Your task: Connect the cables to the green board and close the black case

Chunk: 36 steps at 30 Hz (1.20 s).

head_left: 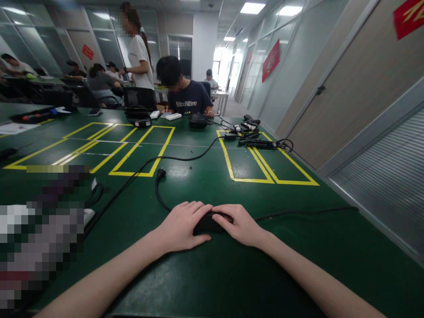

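A black power adapter (pixel 209 223) lies on the green table near its front, partly covered by both my hands. My left hand (pixel 185 225) rests over its left end, fingers across the top and thumb on the near side. Around the right end curls my right hand (pixel 236 223), its thumb along the top and fingers behind. From the left side a black cord runs out to a plug (pixel 161 173) lying on the table. Another black cable (pixel 308 213) extends rightward from beside my right hand toward the table's edge.
Yellow tape outlines (pixel 142 173) mark the table. A long black cable (pixel 175 157) crosses it. Tangled black cables and adapters (pixel 255 137) lie back right. A black case (pixel 198 120) and white boxes (pixel 174 116) sit before a seated person (pixel 188 92). Blurred-out items occupy the left.
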### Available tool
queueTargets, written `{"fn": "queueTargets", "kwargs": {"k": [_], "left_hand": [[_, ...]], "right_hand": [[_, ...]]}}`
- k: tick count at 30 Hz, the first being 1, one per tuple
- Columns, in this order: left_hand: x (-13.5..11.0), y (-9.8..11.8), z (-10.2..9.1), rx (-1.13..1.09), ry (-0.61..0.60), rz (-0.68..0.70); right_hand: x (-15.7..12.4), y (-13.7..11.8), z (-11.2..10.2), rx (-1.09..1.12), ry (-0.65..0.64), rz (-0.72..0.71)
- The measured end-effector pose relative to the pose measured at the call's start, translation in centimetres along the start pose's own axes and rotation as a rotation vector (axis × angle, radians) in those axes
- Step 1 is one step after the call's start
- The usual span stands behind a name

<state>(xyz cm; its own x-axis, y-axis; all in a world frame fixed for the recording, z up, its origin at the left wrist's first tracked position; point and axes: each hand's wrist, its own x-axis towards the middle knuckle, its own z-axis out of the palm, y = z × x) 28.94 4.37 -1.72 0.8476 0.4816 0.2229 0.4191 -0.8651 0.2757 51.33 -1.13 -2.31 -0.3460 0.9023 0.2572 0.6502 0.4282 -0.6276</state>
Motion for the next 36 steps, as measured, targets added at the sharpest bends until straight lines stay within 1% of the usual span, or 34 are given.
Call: {"fn": "queueTargets", "kwargs": {"k": [3, 5, 6, 8, 12, 14, 17, 19, 21, 24, 26, 27, 28, 30, 31, 33, 34, 36], "left_hand": [[0.3, 0.4, 0.5, 0.115, -0.046, -0.027], [0.5, 0.5, 0.6, 0.163, -0.101, -0.044], [0.6, 0.5, 0.6, 0.171, -0.127, -0.046], [0.6, 0.4, 0.4, 0.154, -0.156, -0.043], [0.3, -0.1, 0.0, 0.091, -0.164, -0.025], [0.2, -0.3, 0.0, 0.059, -0.164, -0.018], [0.1, -0.5, 0.0, -0.001, -0.129, -0.017], [0.0, -0.7, -0.3, -0.007, -0.053, 0.005], [-0.1, -1.0, -0.8, 0.026, 0.069, 0.062], [-0.4, -1.1, -1.5, 0.085, 0.275, 0.167], [-0.5, -1.1, -1.6, 0.051, 0.299, 0.180], [-0.5, -1.0, -1.5, 0.021, 0.271, 0.189], [-0.5, -1.0, -1.4, -0.006, 0.208, 0.201], [-0.5, -0.9, -0.9, -0.046, 0.076, 0.219], [-0.5, -0.9, -0.6, -0.056, 0.035, 0.216], [-0.4, -1.0, -0.3, -0.069, -0.002, 0.197], [-0.4, -1.0, -0.3, -0.076, -0.007, 0.185], [-0.4, -0.9, -0.3, -0.089, -0.016, 0.165]], "right_hand": [[0.0, -0.4, 0.1, 0.184, -0.001, 0.132], [-0.1, -0.4, 0.1, 0.238, -0.016, 0.169], [-0.1, -0.4, 0.1, 0.219, -0.022, 0.162], [-0.1, -0.2, -0.1, 0.109, -0.041, 0.089], [-0.3, 0.4, -0.3, -0.171, -0.126, -0.177], [-0.3, 0.7, -0.3, -0.267, -0.128, -0.280], [-0.4, 1.3, -0.3, -0.300, -0.086, -0.383], [-0.4, 1.8, -0.4, -0.240, -0.031, -0.374], [-0.3, 2.5, -0.9, -0.141, 0.066, -0.271], [0.2, 3.7, -2.4, 0.030, 0.270, -0.020], [0.5, 4.7, -3.9, 0.155, 0.440, 0.120], [0.6, 5.3, -4.8, 0.218, 0.533, 0.170], [0.6, 5.9, -5.8, 0.274, 0.626, 0.212], [0.5, 7.2, -7.7, 0.354, 0.815, 0.262], [0.3, 7.9, -8.6, 0.362, 0.906, 0.277], [-0.2, 9.3, -10.3, 0.304, 1.079, 0.302], [-0.6, 10.1, -10.9, 0.249, 1.141, 0.314], [-1.4, 11.5, -11.9, 0.124, 1.205, 0.344]]}}
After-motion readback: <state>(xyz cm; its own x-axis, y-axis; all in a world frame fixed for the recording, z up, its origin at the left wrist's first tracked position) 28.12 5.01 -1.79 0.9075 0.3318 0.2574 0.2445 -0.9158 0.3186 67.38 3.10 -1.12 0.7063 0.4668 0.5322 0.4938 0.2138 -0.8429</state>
